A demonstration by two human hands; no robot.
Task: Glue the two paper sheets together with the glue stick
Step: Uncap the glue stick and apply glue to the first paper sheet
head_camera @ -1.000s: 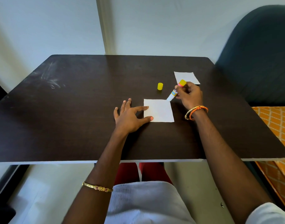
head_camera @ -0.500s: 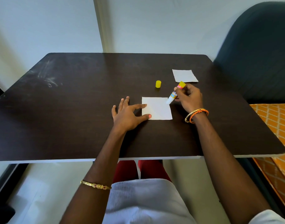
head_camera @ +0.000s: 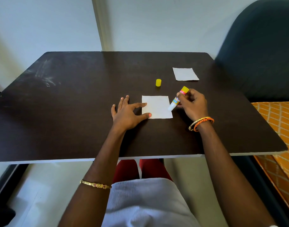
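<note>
1. Head view: right hand [head_camera: 193, 104] grips glue stick [head_camera: 177, 99], tilted, tip on near sheet [head_camera: 156, 106] right edge.
2. Left hand [head_camera: 128, 113] open, pinning sheet's left edge.
3. Second sheet [head_camera: 185, 74] lies beyond, on table [head_camera: 74, 104], nearer right hand.

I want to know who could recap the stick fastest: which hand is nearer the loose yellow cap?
Right. The right hand, holding the glue stick, is just below-right of the cap; the left hand rests farther off, below-left.

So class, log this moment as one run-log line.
left hand: pins near sheet | right hand: glue stick tip at sheet's right edge | cap: off | far sheet: untouched
</note>
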